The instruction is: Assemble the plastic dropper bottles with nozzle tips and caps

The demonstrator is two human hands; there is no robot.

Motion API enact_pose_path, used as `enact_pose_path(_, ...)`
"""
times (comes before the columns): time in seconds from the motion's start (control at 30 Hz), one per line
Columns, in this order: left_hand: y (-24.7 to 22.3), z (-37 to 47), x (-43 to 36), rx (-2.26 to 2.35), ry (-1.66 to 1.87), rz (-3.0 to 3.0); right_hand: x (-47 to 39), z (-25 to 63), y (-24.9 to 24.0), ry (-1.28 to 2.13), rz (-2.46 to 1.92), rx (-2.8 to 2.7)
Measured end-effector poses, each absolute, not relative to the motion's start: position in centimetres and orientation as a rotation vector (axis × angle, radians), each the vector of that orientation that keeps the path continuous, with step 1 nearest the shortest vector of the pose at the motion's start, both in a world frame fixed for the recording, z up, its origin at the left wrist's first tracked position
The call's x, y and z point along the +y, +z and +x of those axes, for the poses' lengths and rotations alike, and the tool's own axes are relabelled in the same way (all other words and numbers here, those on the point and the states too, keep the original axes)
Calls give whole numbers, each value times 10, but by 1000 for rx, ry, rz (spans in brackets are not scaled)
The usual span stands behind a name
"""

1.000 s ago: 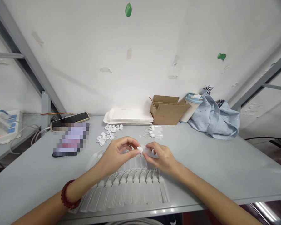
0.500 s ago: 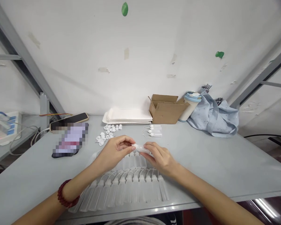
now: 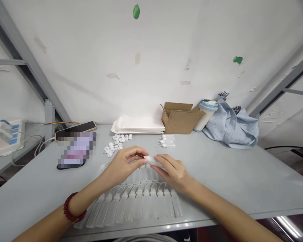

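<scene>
A small translucent bottle with a white cap lies between my two hands, above the rows on the table. The fingertips of my left hand are closed on its cap end. My right hand wraps round the bottle's body. Beneath them, clear bottles with thin curved tubes lie side by side in a row near the front edge, and a second row behind is partly hidden by my hands. Loose white caps are scattered behind my left hand. Several small bottles lie behind my right hand.
Two phones lie at the left, near a power strip. Along the wall are a stack of white sheets, an open cardboard box, a lidded cup and a blue cloth bag.
The view has shifted slightly. Both hands stay on the same bottle, with the fingers of my right hand slightly farther along its body.
</scene>
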State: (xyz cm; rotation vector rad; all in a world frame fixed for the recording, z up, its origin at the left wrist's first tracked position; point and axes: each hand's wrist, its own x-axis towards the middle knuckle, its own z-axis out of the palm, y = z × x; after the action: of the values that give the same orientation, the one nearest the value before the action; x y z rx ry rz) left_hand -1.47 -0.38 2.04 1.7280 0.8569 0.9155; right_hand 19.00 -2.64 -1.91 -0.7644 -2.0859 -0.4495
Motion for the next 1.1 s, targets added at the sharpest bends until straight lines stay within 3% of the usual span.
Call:
enact_pose_path(0.57,23,-13,-6,749,933,1720,-31,188,-16,-137,-787,-2045)
enact_pose_path(0.8,26,-13,-6,813,929,1701,-31,188,-17,-430,-748,-2044)
enact_pose_path(1.1,28,-14,-6,897,652,1524,-32,192,-13,-645,-638,-2045)
